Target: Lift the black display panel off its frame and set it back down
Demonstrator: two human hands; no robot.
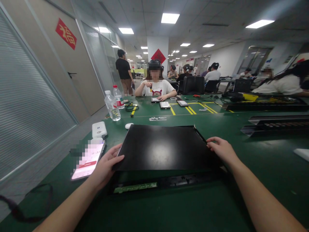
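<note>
A wide, flat black panel with a glossy surface is raised at its near edge over a black frame. My left hand grips the panel's left edge, thumb on top and the other fingers partly hidden underneath. At the right edge, my right hand pinches the panel's side with bent fingers, close to the frame's rim. Part of the frame shows below the panel, with a green circuit board strip along its near side. The rest of the frame is hidden by the panel.
A lit phone, a white box-like device and two bottles line the left of the green table. Black metal rails lie right. Opposite, a person works with a screwdriver over a hard drive.
</note>
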